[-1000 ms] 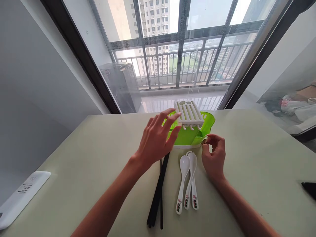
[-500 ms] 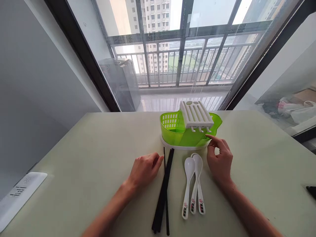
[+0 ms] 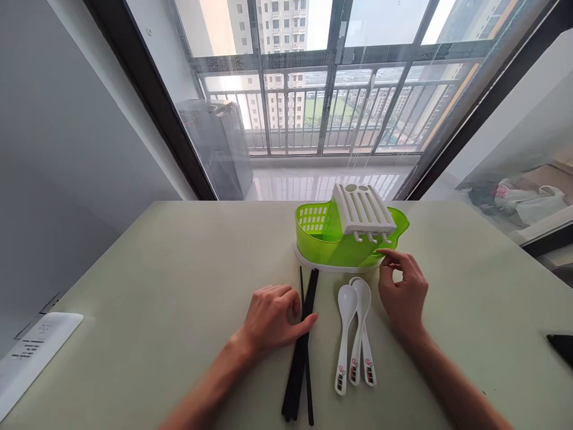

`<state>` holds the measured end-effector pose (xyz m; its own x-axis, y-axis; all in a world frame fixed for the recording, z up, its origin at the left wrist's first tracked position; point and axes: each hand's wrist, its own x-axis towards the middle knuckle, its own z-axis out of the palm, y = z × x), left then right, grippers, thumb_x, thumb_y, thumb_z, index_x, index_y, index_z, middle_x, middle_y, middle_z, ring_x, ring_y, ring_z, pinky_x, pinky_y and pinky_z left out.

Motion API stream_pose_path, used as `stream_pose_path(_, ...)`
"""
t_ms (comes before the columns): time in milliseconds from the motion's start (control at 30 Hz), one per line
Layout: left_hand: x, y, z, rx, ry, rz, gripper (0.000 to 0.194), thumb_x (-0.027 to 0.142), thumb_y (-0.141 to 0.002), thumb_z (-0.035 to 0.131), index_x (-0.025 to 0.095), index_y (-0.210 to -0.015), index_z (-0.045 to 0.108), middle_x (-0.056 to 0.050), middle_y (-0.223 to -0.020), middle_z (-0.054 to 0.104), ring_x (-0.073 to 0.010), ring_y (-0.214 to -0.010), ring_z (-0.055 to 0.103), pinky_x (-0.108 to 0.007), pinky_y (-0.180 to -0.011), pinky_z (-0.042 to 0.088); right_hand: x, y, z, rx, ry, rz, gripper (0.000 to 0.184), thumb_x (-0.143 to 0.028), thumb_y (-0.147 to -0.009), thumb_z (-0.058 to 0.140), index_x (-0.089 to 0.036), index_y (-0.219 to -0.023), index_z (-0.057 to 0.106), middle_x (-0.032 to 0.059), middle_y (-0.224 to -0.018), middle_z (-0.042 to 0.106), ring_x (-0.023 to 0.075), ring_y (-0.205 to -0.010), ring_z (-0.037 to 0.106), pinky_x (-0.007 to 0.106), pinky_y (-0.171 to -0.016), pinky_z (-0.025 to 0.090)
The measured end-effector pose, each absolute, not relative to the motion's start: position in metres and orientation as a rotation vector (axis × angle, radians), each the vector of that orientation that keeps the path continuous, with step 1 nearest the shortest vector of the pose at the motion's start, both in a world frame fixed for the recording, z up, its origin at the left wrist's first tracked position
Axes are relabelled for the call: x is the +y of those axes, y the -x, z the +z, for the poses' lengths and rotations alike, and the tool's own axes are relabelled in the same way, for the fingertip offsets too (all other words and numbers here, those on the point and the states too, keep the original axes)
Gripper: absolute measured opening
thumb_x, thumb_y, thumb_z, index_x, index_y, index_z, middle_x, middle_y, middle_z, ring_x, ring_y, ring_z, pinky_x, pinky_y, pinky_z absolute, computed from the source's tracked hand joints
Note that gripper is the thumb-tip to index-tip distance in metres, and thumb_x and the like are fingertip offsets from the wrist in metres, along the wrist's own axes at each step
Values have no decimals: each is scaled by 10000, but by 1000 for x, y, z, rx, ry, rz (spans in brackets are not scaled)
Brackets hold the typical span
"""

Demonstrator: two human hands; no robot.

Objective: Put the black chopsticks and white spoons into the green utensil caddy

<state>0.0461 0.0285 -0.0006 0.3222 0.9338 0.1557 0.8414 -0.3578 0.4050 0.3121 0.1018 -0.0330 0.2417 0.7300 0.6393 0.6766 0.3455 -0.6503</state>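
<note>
A green plastic holder with a white slotted insert stands on a white base at the far middle of the pale table. In front of it lie several black chopsticks and three white spoons. My left hand rests on the chopsticks, fingers curled and thumb laid across them. My right hand is at the holder's front right edge, its fingers bent and the index tip touching the green rim.
A white flat device lies at the table's left edge. A dark object pokes in at the right edge. Behind the table is a glass balcony door with railing; bags lie on the floor at right.
My left hand came down from near the holder to the table and has closed over the chopsticks. My right hand stayed at the holder's rim.
</note>
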Motion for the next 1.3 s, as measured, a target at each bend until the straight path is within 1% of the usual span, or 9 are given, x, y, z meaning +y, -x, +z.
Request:
stream_pose_path(167,27,-47,3,1614,-2339,510,344,482,-844,674,202,-687,550,9,-741,647,-139,-658,562,-287,-675,379,82,-314,-19,-1369,1388,113,386,-141,-843,505,-188,-1201,643,19,-874,644,185,-800,631,327,-781,500)
stream_pose_path(300,26,-49,7,1653,-2313,464,341,495,-840,672,206,-697,561,3,-762,656,-152,-684,584,-293,-689,392,43,-324,-12,-1356,1395,183,291,-197,-862,538,-208,-1136,636,19,-898,648,190,-840,654,346,-832,504)
stream_pose_path(467,23,-56,16,1716,-2298,281,396,573,-836,642,205,-708,569,-14,-800,676,-170,-690,615,-306,-661,393,-19,-348,-25,-1337,1577,323,221,-291,-881,563,-234,-1076,652,18,-881,684,198,-850,681,326,-828,502)
stream_pose_path(567,23,-61,22,1750,-2312,176,377,556,-846,619,208,-708,576,-21,-808,689,-186,-699,637,-315,-643,382,-49,-356,-34,-1309,1680,417,241,-347,-859,580,-227,-1051,663,30,-878,700,206,-818,693,295,-761,519)
stream_pose_path(700,24,-64,29,1758,-2301,91,357,516,-879,569,213,-691,583,-25,-818,711,-194,-711,659,-315,-633,380,-73,-356,-38,-1215,1794,540,245,-350,-870,532,-219,-1028,665,38,-887,704,194,-836,703,238,-704,525)
stream_pose_path(833,25,-67,35,1771,-2273,13,335,468,-872,564,217,-653,587,-23,-796,725,-205,-722,674,-313,-614,376,-80,-358,-43,-1239,1765,614,246,-371,-847,558,-211,-994,676,33,-859,718,177,-792,719,201,-681,542)
stream_pose_path(933,25,-68,38,1774,-2277,0,338,456,-875,555,219,-638,597,-27,-766,724,-210,-702,673,-313,-594,368,-79,-362,-46,-1302,1725,676,249,-379,-841,583,-205,-989,682,41,-842,729,180,-754,727,193,-624,552)
stream_pose_path(1100,23,-67,40,1739,-2306,48,343,418,-886,558,217,-608,584,-29,-701,698,-206,-646,650,-305,-560,330,-76,-362,-45,-1323,1713,726,249,-375,-860,572,-213,-1013,683,54,-861,740,198,-768,741,185,-438,480)
stream_pose_path(1300,21,-64,41,1677,-2337,94,347,406,-903,566,218,-613,583,-20,-679,678,-194,-630,623,-299,-562,311,-76,-362,-42,-1338,1688,719,244,-372,-862,569,-222,-1014,686,44,-861,751,195,-751,743,195,-449,498)
